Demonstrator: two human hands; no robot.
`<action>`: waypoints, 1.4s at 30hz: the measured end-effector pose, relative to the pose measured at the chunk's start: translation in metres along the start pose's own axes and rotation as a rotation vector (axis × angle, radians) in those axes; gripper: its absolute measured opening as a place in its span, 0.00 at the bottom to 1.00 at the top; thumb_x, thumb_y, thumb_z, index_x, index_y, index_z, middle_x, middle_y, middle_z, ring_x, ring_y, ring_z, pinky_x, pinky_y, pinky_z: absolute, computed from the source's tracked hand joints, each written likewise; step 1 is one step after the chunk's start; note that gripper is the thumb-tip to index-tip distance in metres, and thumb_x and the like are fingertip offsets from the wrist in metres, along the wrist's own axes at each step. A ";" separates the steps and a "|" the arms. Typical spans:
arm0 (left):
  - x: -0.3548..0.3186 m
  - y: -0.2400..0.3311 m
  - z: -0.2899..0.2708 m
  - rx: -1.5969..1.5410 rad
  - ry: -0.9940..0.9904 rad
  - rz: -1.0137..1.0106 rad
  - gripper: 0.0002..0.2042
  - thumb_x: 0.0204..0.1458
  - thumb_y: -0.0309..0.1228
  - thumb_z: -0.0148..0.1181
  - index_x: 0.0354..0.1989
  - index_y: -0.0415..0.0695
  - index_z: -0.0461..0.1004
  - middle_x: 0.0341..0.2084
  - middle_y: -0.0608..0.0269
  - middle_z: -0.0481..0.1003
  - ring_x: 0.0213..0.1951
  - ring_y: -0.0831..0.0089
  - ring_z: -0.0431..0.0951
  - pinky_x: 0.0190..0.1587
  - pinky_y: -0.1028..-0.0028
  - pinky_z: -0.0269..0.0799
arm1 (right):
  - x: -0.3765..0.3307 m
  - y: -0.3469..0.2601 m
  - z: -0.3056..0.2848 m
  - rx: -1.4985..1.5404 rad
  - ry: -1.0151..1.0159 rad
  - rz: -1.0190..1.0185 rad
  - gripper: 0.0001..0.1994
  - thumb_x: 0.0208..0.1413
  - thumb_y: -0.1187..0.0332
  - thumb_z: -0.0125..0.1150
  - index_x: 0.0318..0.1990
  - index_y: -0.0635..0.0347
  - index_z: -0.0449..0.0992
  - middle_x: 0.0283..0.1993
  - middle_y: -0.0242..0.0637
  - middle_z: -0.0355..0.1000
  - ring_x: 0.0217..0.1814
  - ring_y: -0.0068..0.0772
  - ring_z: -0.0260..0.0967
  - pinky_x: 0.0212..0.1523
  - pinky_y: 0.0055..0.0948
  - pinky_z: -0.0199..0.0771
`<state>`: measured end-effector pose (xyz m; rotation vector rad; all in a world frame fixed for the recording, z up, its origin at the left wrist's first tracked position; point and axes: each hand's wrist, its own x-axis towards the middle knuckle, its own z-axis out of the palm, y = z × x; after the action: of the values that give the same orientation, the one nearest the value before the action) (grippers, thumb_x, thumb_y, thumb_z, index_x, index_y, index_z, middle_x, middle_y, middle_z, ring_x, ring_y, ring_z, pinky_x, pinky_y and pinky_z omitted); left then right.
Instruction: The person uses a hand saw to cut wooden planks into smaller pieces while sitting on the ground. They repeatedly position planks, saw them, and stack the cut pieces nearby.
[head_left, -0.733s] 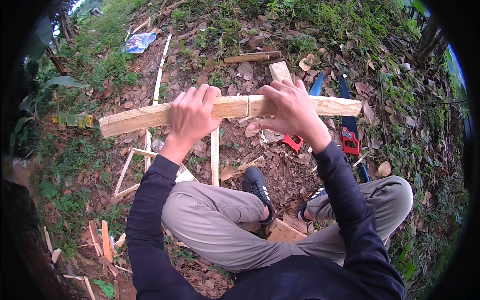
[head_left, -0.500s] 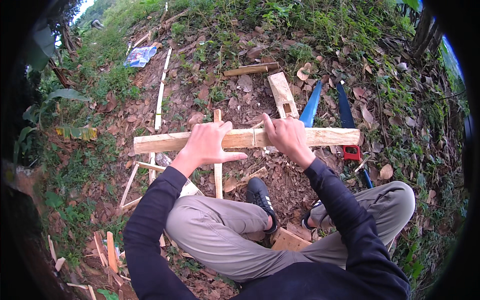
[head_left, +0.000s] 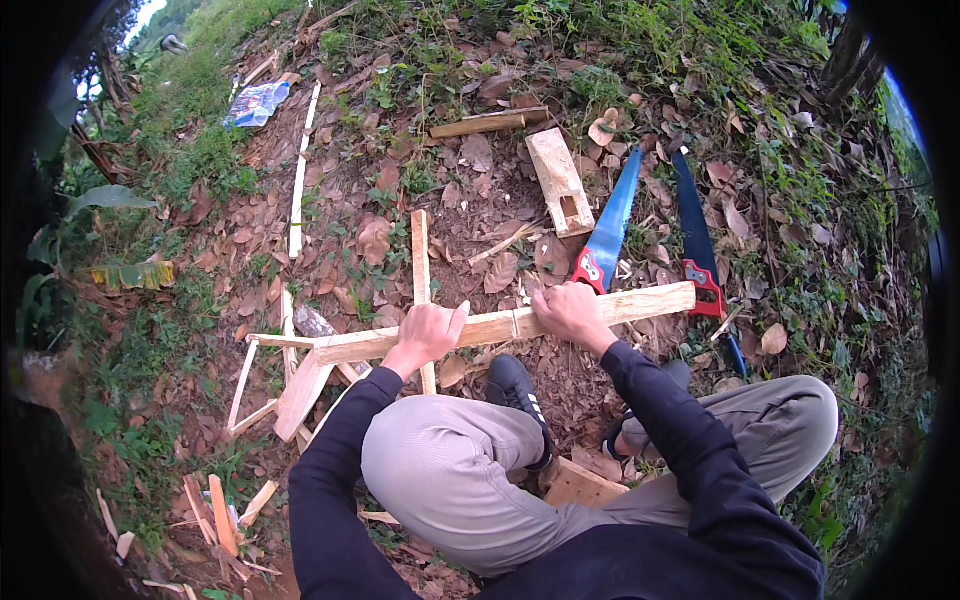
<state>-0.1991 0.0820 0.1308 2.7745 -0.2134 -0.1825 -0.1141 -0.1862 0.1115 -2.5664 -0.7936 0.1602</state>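
Beam [head_left: 490, 329] lowered in 2 grips [head_left: 426, 336] [head_left: 574, 314], bag [head_left: 257, 105] beyond

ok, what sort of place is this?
Outdoors, likely a makeshift woodworking spot: fallen leaves over the ground, two red-handled saws lying there, and a wooden beam being held.

"How many hands [head_left: 428, 333] do you count?"
"Two."
"And how many beams? I see only one beam [head_left: 488, 328] in them."
"One, yes."
"Saws [head_left: 614, 215]?"
"Two."
"Shoes [head_left: 514, 388]?"
"Two as well, though the second is partly hidden."
"I make it a single notched block [head_left: 560, 180]."
"So do I: one."
"Any more than one plastic bag [head_left: 258, 104]?"
"No, just one."
"What about wood scraps [head_left: 222, 515], lower left?"
"At least five; they overlap, so I can't give an exact number."
"And dead leaves [head_left: 372, 243]?"
"Dozens, too many to count."
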 end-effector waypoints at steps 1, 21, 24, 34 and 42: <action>0.003 0.003 -0.005 -0.013 -0.014 -0.003 0.23 0.65 0.44 0.47 0.24 0.44 0.80 0.17 0.46 0.76 0.22 0.47 0.77 0.27 0.52 0.71 | 0.000 0.003 0.001 0.000 0.001 -0.034 0.22 0.60 0.55 0.50 0.19 0.57 0.79 0.21 0.48 0.75 0.23 0.50 0.76 0.28 0.46 0.75; -0.035 -0.038 -0.001 0.223 -0.073 -0.255 0.39 0.54 0.69 0.49 0.22 0.37 0.81 0.21 0.43 0.79 0.30 0.47 0.82 0.38 0.53 0.75 | -0.048 0.023 0.096 0.008 0.123 0.046 0.22 0.68 0.47 0.45 0.50 0.57 0.71 0.46 0.43 0.69 0.55 0.53 0.67 0.62 0.78 0.48; -0.029 -0.023 -0.011 0.369 -0.123 -0.216 0.42 0.48 0.74 0.51 0.24 0.37 0.82 0.22 0.45 0.80 0.31 0.49 0.83 0.38 0.55 0.76 | -0.053 0.018 0.108 -0.026 0.061 0.176 0.21 0.67 0.49 0.48 0.50 0.58 0.72 0.49 0.46 0.67 0.57 0.54 0.64 0.63 0.75 0.50; -0.028 -0.020 0.013 0.457 -0.142 -0.209 0.44 0.47 0.77 0.49 0.26 0.38 0.83 0.22 0.49 0.80 0.30 0.53 0.84 0.37 0.56 0.77 | -0.028 -0.021 0.101 0.068 0.236 -0.222 0.13 0.62 0.58 0.58 0.44 0.59 0.75 0.44 0.42 0.69 0.51 0.45 0.66 0.54 0.46 0.62; -0.046 -0.028 0.035 0.393 -0.232 -0.271 0.34 0.51 0.67 0.55 0.29 0.41 0.83 0.24 0.48 0.81 0.32 0.51 0.84 0.36 0.54 0.77 | 0.018 -0.094 0.133 0.143 -0.180 -0.249 0.20 0.67 0.48 0.45 0.48 0.50 0.81 0.30 0.39 0.76 0.34 0.47 0.76 0.36 0.49 0.75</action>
<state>-0.2460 0.1046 0.0933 3.1618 0.0832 -0.5899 -0.1782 -0.0558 0.0351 -2.3196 -1.1179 0.3589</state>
